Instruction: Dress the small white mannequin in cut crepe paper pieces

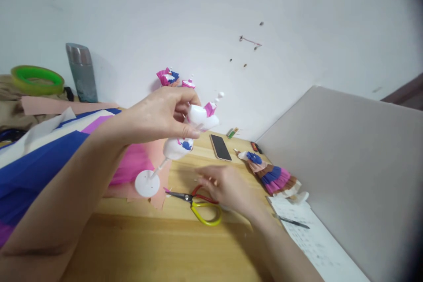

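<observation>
My left hand (158, 112) is closed around the torso of a small white dress-form mannequin (177, 149), which is tilted, its round base (147, 183) towards the lower left. Bits of pink and blue paper are on its body, and a pink piece (210, 109) circles its neck. Low over the table, my right hand (228, 185) is blurred with its fingers curled in; what they hold, if anything, I cannot make out. Just beneath it lie scissors (187, 197) with one red and one yellow handle, a pink scrap at their tip.
Blue, cream and pink crepe paper sheets (42, 158) cover the left side. At the back stand a flask (82, 72), a green tape roll (38, 80) and more decorated forms (168, 77). A phone (220, 147), a paper-dressed form (267, 172), a written sheet (310, 238) and a pen (294, 221) lie right.
</observation>
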The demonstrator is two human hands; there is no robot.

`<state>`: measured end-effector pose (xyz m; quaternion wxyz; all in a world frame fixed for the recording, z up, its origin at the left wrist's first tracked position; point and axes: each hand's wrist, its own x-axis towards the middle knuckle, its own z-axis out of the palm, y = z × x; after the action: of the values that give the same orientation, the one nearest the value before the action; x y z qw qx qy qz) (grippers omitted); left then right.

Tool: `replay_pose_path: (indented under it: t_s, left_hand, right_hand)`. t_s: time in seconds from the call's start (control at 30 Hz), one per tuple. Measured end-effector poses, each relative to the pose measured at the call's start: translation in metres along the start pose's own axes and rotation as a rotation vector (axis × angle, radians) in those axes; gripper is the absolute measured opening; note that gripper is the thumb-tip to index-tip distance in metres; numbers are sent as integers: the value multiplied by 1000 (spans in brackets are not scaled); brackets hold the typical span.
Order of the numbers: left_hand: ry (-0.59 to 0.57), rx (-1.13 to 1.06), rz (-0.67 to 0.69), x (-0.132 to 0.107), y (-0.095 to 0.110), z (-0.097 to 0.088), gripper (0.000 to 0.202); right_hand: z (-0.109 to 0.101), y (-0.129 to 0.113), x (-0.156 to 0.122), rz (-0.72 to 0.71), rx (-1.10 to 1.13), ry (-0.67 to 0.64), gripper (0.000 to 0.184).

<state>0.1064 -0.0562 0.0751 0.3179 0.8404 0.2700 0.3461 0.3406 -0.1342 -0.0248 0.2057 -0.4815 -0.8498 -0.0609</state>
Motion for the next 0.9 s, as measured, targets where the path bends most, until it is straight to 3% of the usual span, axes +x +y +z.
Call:
replay_pose_path:
  t_s: [0.1,0.2,0.33,0.5,0.63,0.9]
  left_hand:
    - [2,15,5,2,0,7,27]
    - [-9,24,15,4,1,15,28]
    - [-35,-57,16,5,0,23,25]
    - [-5,-55,43,5,0,28,17]
    - [80,52,33,7,-1,33,14]
    - [161,-57,57,13,-9,35,21]
  right_hand:
    - [-15,0,16,199,599,344,25]
    - [-28,-5,38,227,925,488,36]
    - [-31,-15,63,215,1048,479,47]
    - [-25,-17,78,252,1169,491,31]
    - [-24,-9,84,309,1273,394,31]
    - [-21,-6,82,161,1151,403,71]
